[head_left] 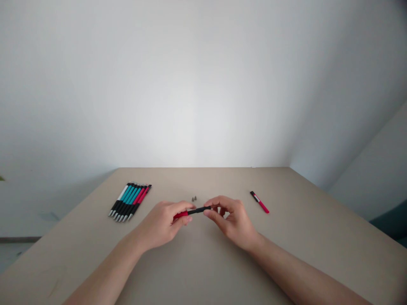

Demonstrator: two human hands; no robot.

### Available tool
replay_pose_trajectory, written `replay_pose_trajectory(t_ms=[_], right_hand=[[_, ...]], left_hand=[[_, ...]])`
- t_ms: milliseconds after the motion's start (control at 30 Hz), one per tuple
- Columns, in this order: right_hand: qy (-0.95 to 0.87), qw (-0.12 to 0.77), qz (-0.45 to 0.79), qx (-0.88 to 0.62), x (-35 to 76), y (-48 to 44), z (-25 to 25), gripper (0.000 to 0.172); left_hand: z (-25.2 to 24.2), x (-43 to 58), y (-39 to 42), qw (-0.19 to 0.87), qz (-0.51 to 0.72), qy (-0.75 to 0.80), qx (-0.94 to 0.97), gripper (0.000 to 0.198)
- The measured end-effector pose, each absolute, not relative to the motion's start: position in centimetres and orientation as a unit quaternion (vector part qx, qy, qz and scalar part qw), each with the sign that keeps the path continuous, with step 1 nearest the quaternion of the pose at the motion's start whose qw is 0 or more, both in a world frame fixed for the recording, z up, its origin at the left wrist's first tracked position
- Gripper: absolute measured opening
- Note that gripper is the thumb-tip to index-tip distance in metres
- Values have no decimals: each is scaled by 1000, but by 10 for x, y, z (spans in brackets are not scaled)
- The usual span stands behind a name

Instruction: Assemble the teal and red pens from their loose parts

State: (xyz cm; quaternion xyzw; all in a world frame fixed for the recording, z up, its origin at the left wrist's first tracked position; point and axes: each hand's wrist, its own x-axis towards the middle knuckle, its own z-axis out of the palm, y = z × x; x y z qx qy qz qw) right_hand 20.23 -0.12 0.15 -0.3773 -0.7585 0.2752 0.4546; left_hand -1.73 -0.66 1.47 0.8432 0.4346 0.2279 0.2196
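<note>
A red and black pen point(199, 210) is held level between my two hands, above the middle of the table. My left hand point(165, 220) pinches its red part between thumb and fingers. At the other end, the fingertips of my right hand point(233, 220) are closed on the black section; the very tip is hidden by them. Just beyond the pen lie two small grey cone-shaped pieces point(194, 198), close to my left fingertips.
Several pens point(130, 201) with white, teal and red barrels lie side by side at the left of the beige table point(203, 271). A red pen part with a black end point(260, 202) rests at the right. A white wall point(197, 84) rises behind the table's far edge.
</note>
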Motion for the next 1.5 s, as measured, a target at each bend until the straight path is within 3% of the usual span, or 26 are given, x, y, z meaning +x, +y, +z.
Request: replay_pose_trajectory(t_ms=[533,733,1500], right_hand=[[-807,404,228,-367,199,3,-1,27],[-832,386,202,-343,201,-1,1,11],[-886,297,151,-323,204,1,9,16]], left_hand=[[12,-13,-8,236,229,434,839,14],[12,-13,-7,215,215,450,840,11],[17,-11,-10,179,180,454,854,10]])
